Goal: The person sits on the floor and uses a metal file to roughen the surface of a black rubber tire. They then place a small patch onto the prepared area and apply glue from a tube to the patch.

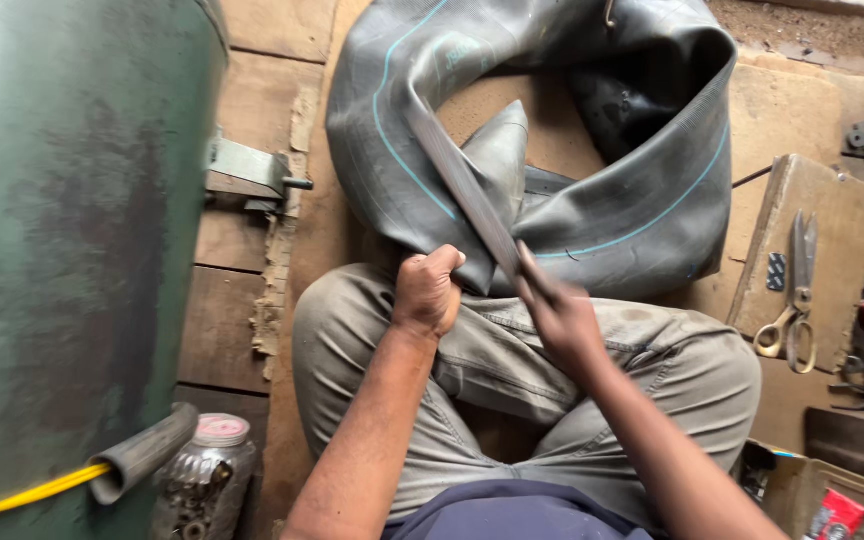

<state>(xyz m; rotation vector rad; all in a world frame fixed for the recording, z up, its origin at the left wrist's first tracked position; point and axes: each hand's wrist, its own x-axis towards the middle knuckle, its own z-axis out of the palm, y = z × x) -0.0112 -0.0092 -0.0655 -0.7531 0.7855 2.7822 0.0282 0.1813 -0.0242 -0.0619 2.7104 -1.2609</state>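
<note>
Inner tube point(642, 200) on the lap, file slanting across it.
Left hand point(428, 292) fists the tube's near fold; flat file point(462, 185) runs far-left to near-right into the right hand point(557, 310), which is closed on it.

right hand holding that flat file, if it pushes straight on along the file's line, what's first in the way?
Judging from one view, the right hand points up-left along the file, whose blade already lies across the black inner tube. Going on, it would probably meet the tube's folded rubber first. Depth is unclear. The left hand sits beside that line, gripping the tube.
</note>
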